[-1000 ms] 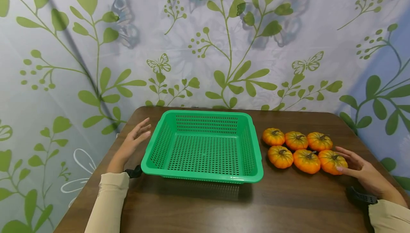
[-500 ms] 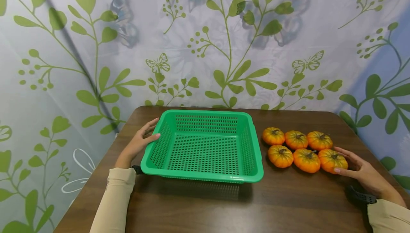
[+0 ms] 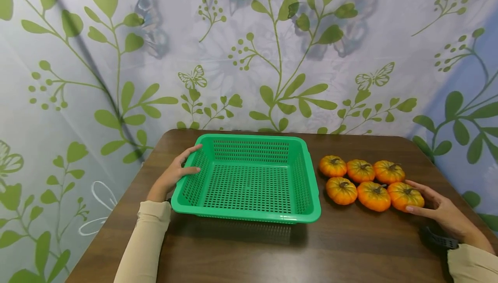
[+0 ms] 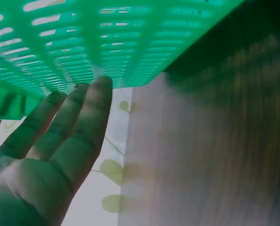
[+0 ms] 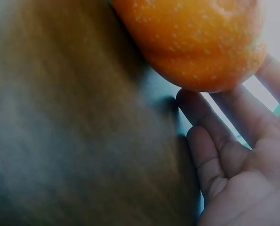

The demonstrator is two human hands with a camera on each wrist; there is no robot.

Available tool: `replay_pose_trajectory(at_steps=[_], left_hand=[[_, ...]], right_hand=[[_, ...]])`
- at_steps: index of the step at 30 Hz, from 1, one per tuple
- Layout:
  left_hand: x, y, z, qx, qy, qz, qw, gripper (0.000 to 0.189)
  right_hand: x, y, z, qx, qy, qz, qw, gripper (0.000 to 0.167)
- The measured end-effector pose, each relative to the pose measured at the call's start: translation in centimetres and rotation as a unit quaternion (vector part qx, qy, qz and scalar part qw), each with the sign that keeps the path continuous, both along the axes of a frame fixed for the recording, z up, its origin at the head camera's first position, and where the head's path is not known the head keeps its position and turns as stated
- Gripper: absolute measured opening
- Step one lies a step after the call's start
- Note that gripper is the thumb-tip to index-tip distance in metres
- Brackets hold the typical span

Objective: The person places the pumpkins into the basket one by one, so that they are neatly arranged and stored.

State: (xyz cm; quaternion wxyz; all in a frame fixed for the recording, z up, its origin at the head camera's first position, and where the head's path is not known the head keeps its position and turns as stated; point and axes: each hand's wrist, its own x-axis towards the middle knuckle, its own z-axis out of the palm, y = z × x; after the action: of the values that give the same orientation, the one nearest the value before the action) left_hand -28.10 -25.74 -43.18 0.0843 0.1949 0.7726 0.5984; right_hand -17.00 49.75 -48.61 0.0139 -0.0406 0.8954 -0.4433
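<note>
Our right hand [image 3: 439, 209] has fingers wide, touching the near-row pumpkin [image 3: 405, 197] farthest right of the green basket [image 3: 249, 215]; lopsided contact could roll it. Our left hand [image 3: 173, 177] straddles the basket's left rim, we can't tell if gripping; a nudge could skid it.

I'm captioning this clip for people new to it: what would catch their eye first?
Probably the bright green basket near the middle of the brown table, with the left hand at its left rim. Next, six orange pumpkins in two rows to its right, the right hand around the front right pumpkin. Behind hangs a leaf-and-butterfly backdrop.
</note>
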Motion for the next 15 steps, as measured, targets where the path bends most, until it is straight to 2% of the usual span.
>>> replay_pose_trajectory(at_steps=[5,10,15], left_hand=[[-0.15,0.00,-0.19,0.028,0.002,-0.003,0.9996,0.083],[-0.27,-0.05,-0.28,0.032,0.013,-0.005,0.9994,0.086],[-0.33,0.06,-0.28,0.038,0.007,-0.009,0.9992,0.087]], right_hand=[[-0.12,0.06,-0.05,-0.010,0.010,-0.003,0.9999,0.078],[-0.05,-0.01,-0.15,-0.020,0.015,-0.008,0.9997,0.077],[0.29,0.21,-0.18,-0.028,0.012,-0.008,0.9995,0.077]])
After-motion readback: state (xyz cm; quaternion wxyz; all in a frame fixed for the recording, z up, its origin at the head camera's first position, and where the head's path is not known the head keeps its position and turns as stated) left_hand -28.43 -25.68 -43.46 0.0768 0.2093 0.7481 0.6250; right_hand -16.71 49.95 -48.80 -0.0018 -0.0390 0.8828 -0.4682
